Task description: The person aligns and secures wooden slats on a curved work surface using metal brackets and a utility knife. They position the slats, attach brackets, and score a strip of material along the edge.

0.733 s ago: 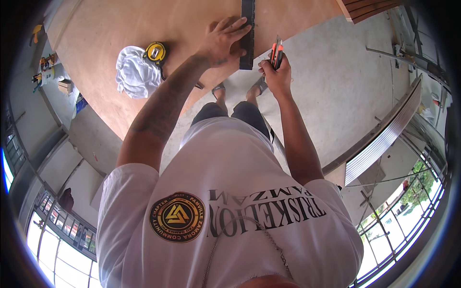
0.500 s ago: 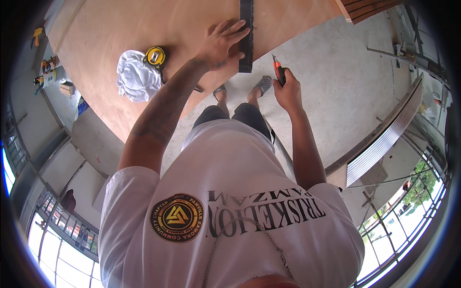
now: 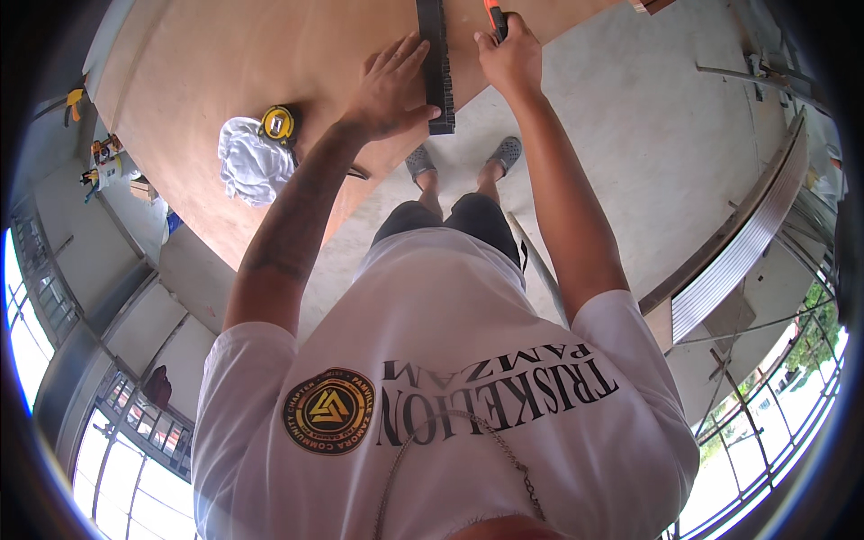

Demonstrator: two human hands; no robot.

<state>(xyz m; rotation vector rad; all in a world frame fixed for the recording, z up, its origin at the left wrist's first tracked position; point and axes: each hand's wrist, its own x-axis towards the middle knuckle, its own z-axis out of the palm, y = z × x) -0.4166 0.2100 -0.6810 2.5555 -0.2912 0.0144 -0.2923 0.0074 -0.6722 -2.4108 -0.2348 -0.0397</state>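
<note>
My left hand (image 3: 385, 94) lies flat on a large brown wooden sheet (image 3: 198, 67), fingers stretched out. Its fingertips and thumb touch the edge of a long dark straight bar (image 3: 436, 67) with a rough right side, which runs up out of view. Right of the bar, my right hand (image 3: 513, 65) is closed around an orange and black utility knife (image 3: 497, 22). The knife points away from me, and its tip is cut off by the upper edge of the view. Left of my left forearm, a yellow and black tape measure (image 3: 278, 124) sits against a crumpled white cloth (image 3: 254, 164).
A thin dark stick (image 3: 358, 173) pokes out beside my left forearm. Grey concrete floor (image 3: 630, 153) shows right of the sheet, with my feet (image 3: 506, 153) below its edge. A corrugated metal panel (image 3: 733, 256) lies at the right, and clamps (image 3: 74, 101) are at the far left.
My right hand has carried the utility knife up and away from me, from above the floor to beside the bar. My left hand remains at the bar while the whole view has shifted slightly.
</note>
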